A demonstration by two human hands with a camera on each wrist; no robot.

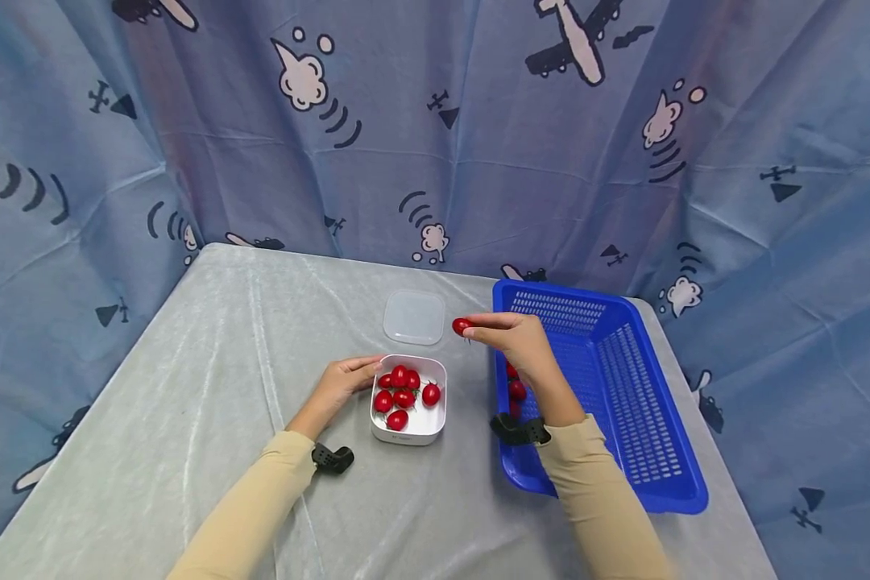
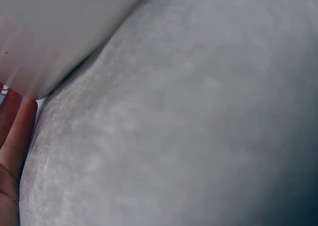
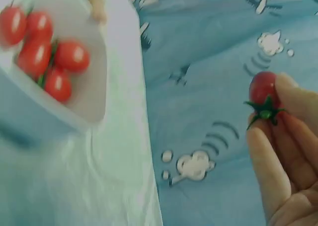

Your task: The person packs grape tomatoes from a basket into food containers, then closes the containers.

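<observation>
My right hand [image 1: 515, 334] pinches a cherry tomato [image 1: 461, 326] with a green calyx between thumb and fingers, above the table to the right of a clear lid. In the right wrist view the held tomato [image 3: 263, 89] shows its calyx toward the camera. My left hand [image 1: 344, 383] rests against the left side of a square white container [image 1: 409, 439], its fingertips at the far left corner. Straight fingers [image 2: 20, 131] touch the container's wall [image 2: 59, 32] in the left wrist view. Inside the container lie several cherry tomatoes [image 1: 403, 398], mostly on its left side.
A blue perforated basket [image 1: 641, 403] stands at the right, partly under my right forearm. More cherry tomatoes [image 1: 517, 391] lie along its left wall. The translucent square lid [image 1: 415, 317] lies behind the container on the grey tablecloth [image 1: 225, 362]. A patterned blue curtain [image 1: 377, 161] hangs behind the table.
</observation>
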